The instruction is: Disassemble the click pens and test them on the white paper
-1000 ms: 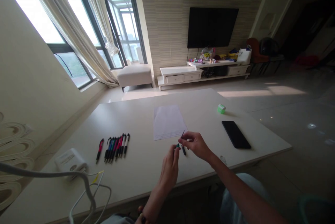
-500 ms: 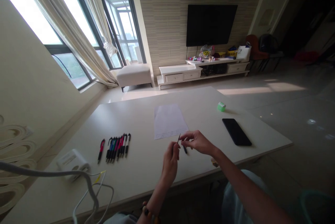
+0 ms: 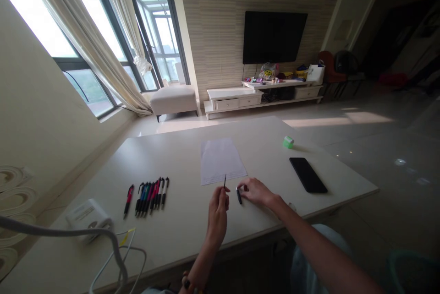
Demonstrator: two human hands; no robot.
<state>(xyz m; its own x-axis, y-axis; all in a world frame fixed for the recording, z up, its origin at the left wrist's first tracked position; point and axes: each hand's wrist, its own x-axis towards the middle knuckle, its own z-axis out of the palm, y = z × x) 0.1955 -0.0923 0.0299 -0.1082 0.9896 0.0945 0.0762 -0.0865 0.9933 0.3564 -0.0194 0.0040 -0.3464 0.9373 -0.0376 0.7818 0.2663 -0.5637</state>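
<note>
Head view: the right hand (image 3: pixel 256 191) has left the left hand (image 3: pixel 217 207) and dropped to the black pen piece (image 3: pixel 239 196) lying on the table (image 3: pixel 182 230). Right fingertips are at its upper end; can't tell whether they grip it or only touch. Left thumb and fingers are clamped on a thin dark stick (image 3: pixel 224 180), tip up, by the near edge of the paper (image 3: pixel 222 161). Looks like work now shifts from the stick to the piece. Pen row (image 3: pixel 151 198) unchanged.
</note>
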